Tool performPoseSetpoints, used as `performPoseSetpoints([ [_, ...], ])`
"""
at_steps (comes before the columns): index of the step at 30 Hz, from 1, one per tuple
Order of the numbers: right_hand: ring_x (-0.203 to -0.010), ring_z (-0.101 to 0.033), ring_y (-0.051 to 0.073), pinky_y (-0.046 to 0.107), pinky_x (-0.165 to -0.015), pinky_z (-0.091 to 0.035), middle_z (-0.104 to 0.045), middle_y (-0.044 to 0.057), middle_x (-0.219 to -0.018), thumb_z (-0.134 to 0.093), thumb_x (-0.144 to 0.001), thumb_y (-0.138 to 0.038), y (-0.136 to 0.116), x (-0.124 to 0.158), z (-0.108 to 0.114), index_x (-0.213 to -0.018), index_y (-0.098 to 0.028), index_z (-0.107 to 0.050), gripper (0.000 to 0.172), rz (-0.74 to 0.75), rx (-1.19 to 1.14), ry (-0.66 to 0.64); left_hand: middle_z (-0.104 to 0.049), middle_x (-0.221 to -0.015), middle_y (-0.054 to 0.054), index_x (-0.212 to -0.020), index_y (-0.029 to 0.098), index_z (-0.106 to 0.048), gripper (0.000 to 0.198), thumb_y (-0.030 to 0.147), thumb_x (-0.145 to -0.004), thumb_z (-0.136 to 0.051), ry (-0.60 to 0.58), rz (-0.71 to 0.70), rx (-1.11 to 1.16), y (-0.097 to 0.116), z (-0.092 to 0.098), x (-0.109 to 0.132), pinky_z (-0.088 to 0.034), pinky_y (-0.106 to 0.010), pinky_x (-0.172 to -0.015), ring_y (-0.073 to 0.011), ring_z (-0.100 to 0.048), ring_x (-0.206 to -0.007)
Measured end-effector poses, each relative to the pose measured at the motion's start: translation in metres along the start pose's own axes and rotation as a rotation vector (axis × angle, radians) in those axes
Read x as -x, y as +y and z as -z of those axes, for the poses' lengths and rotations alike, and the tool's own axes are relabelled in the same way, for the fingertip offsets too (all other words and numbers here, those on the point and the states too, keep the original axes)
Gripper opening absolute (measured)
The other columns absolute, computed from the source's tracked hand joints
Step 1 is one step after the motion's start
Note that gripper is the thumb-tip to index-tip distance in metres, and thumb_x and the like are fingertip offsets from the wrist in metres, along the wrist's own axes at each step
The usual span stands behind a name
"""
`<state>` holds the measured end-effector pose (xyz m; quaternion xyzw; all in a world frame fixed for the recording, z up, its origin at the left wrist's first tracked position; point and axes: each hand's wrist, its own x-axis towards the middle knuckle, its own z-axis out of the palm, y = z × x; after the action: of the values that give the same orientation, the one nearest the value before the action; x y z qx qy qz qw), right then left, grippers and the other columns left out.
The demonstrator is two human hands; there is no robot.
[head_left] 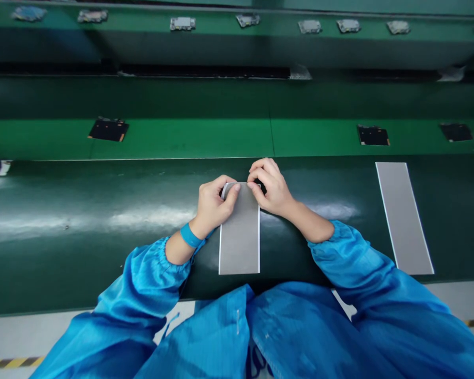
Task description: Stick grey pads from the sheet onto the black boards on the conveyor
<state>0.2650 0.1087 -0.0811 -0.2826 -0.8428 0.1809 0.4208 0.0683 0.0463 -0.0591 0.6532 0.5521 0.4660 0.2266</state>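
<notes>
A grey rectangular sheet with white side edges (239, 237) lies in front of me on the dark green bench (102, 247). My left hand (216, 202) grips its far left corner, thumb on top, and the corner curls up a little. Around that wrist is a blue band. At the far edge of the same sheet, my right hand (270, 187) is closed in a pinch, thumb and index fingertips meeting by the edge. Whether those fingertips hold the sheet or something small and thin is too fine to make out.
A second grey sheet (405, 216) lies at the right. Beyond the bench runs a bright green strip (205, 137) carrying black flat boards, one at left (108, 129) and one at right (373, 136). Several small circuit boards (183, 23) sit on a shelf farther back.
</notes>
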Motion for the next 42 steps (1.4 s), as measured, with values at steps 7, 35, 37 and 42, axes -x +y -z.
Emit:
performPoseSetpoints([
  [7,-0.105,-0.060,0.029,0.047,-0.092,-0.049,-0.060,0.013,-0.107,-0.039,-0.116,-0.037,-0.0009,0.0004,-0.0013,-0.099,-0.023,-0.052,0.025,-0.076,-0.067,0.088,-0.062,-0.060,0.001,-0.080,0.019,-0.071,0.024,0.036,-0.098,-0.068,-0.001,0.008,-0.018,-0.0025,-0.0008,0.0011,-0.038,-0.027,-0.053,-0.0129,-0.052,-0.052],
  [35,-0.094,-0.060,0.027,0.044,-0.084,-0.044,-0.066,0.008,-0.100,-0.047,-0.105,-0.021,-0.0061,0.0006,-0.0006,-0.121,-0.023,-0.055,0.017,0.049,-0.001,-0.036,-0.061,-0.059,0.004,-0.081,0.018,-0.071,0.023,0.033,-0.097,-0.069,-0.018,-0.041,-0.014,-0.0037,-0.0027,0.0016,-0.036,-0.025,-0.054,-0.0107,-0.049,-0.050],
  [37,-0.096,-0.060,0.028,0.043,-0.084,-0.044,-0.067,0.009,-0.105,-0.049,-0.104,-0.020,-0.0054,0.0007,-0.0005,-0.123,-0.023,-0.053,0.020,0.067,0.004,-0.026,-0.062,-0.061,0.003,-0.081,0.018,-0.071,0.023,0.034,-0.097,-0.068,-0.022,-0.033,-0.016,-0.0043,-0.0030,0.0019,-0.037,-0.026,-0.054,-0.0114,-0.051,-0.051],
  [42,-0.091,-0.058,0.026,0.040,-0.080,-0.042,-0.065,0.005,-0.095,-0.050,-0.105,-0.017,-0.0061,0.0004,-0.0011,-0.121,-0.023,-0.054,0.018,0.076,0.011,-0.026,-0.062,-0.060,0.003,-0.081,0.019,-0.070,0.024,0.036,-0.097,-0.068,-0.025,-0.020,-0.027,-0.0050,-0.0033,0.0027,-0.038,-0.026,-0.055,-0.0120,-0.050,-0.051],
])
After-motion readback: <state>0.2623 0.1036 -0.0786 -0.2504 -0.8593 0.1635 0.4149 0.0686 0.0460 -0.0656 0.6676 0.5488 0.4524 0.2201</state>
